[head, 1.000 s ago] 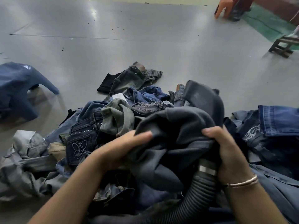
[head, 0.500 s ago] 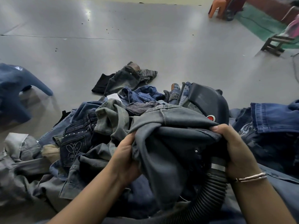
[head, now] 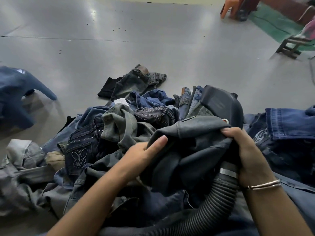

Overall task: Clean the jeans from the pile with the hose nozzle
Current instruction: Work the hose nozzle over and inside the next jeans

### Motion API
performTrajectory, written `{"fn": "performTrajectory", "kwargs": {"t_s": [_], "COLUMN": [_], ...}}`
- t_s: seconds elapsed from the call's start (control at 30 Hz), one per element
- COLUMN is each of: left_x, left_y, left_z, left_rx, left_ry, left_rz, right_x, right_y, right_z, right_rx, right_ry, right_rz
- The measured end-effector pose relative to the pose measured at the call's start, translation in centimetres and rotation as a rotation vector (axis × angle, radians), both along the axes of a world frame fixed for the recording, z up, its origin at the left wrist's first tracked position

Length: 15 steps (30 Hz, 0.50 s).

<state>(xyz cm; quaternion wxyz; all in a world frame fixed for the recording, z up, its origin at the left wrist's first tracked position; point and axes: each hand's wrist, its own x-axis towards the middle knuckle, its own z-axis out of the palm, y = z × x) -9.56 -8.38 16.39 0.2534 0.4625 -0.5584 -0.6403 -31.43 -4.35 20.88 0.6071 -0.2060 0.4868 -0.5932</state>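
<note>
Lower centre of the frame: dark grey jeans [head: 192, 147] bunched over the black hose nozzle [head: 223, 103], atop the denim pile [head: 119, 126]. Left hand [head: 144, 152] gripping the fabric, thumb straight on top (fingers tucked underneath). Right hand [head: 247, 155] clenched around cloth and nozzle neck, above the ribbed hose [head: 209, 206].

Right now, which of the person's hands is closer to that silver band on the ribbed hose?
Right. The right hand sits directly beside the silver band, touching it. The left hand grips the dark grey jeans well off to its left.
</note>
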Motion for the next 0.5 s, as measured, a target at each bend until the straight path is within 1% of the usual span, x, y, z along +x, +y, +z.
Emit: {"fn": "performTrajectory", "kwargs": {"t_s": [0.03,0.07,0.1,0.17,0.23,0.27,0.33,0.4,0.47,0.5], "left_x": [0.0,-0.3,-0.6,-1.8,-2.6,-2.6,-2.3,-1.7,-1.1,-1.0], "left_y": [0.1,0.3,0.5,0.9,1.4,1.5,1.2,1.2,1.5,1.5], "left_z": [-0.2,0.5,0.4,0.2,-0.1,0.0,0.3,0.7,1.0,1.3], "left_rx": [-0.082,-0.055,0.000,0.192,0.306,0.377,0.515,0.609,0.645,0.639], "left_ry": [-0.043,-0.021,0.035,0.098,0.139,0.191,0.348,0.545,0.737,0.793], "left_rz": [0.031,0.047,0.028,0.026,0.079,0.108,0.156,0.159,0.156,0.154], "right_x": [0.1,0.2,0.5,0.9,0.9,0.8,0.1,-0.8,-1.4,-1.4], "right_y": [0.1,0.2,0.2,0.3,0.3,0.2,0.1,0.0,0.0,0.1], "right_z": [-0.1,-0.2,-0.2,-0.6,-0.5,-0.5,-0.4,-0.4,-0.3,-0.3], "right_rx": [-0.004,0.010,0.011,-0.012,-0.034,-0.039,-0.022,-0.010,-0.033,-0.044], "right_ry": [0.008,0.022,0.025,0.013,0.020,0.025,0.024,0.031,0.060,0.071], "right_rz": [0.022,0.037,0.052,0.077,0.088,0.088,0.066,0.054,0.052,0.050]}}
